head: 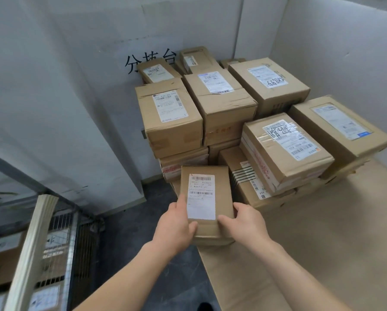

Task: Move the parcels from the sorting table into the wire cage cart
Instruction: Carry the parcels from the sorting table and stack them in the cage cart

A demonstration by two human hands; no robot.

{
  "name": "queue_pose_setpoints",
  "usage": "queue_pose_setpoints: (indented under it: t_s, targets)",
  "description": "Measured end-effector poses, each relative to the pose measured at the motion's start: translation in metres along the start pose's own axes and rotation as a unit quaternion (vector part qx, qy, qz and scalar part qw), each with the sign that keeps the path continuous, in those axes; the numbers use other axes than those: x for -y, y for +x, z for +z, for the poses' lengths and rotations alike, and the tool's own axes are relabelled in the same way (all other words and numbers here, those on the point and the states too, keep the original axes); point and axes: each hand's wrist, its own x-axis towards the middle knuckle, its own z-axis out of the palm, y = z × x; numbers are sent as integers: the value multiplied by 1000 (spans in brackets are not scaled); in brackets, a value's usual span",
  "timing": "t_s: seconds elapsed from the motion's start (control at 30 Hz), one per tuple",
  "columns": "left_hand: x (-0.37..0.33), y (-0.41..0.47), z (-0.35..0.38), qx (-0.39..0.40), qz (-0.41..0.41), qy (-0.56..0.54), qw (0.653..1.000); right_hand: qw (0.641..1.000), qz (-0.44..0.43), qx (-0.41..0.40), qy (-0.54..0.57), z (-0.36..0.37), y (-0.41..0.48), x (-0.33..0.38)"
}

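Observation:
A small brown cardboard parcel [207,187] with a white shipping label is held between both hands at the left front corner of the sorting table [311,243]. My left hand [173,223] grips its left side, thumb on top beside the label. My right hand [244,221] grips its right side, thumb on the top face. Behind it, several labelled cardboard parcels [219,102] are stacked on the table against the wall. The wire cage cart [75,239] stands at lower left, with parcels visible inside it.
White walls enclose the table at the back and right. Dark floor [129,232] separates the table from the cart. A pale padded bar [34,243] runs along the cart's near edge. The table's front right surface is cardboard-covered.

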Motion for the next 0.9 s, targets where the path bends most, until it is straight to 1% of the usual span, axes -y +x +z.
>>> queue_pose_setpoints:
  t_s: [0.1,0.2,0.27,0.33,0.43,0.53,0.6,0.7,0.8,0.9]
  targets:
    - [10,-3,2,14,-35,-28,999,995,29,2,91,12,-8,-9]
    - [21,-6,2,37,-52,-68,996,980,64,-4,187,25,-16,-18]
    - [29,-12,4,44,-55,-95,993,960,89,0,264,34,-23,-22]
    - [38,-22,5,46,-54,-114,991,932,115,14,343,43,-34,-25]
    - [56,-40,8,40,-51,-134,989,889,120,44,440,56,-57,-21]
    - [80,-61,2,23,-60,-175,982,871,97,80,475,70,-78,-10]
    - [95,-75,-9,6,-60,-199,978,866,73,93,485,78,-90,2]
    - [114,-95,-34,-28,-39,-223,974,872,31,84,481,89,-109,29]
    - [131,-115,-63,-61,-19,-238,969,873,7,87,480,99,-125,60]
    - [153,-137,-90,-99,-10,-250,963,886,-40,103,450,107,-137,91]
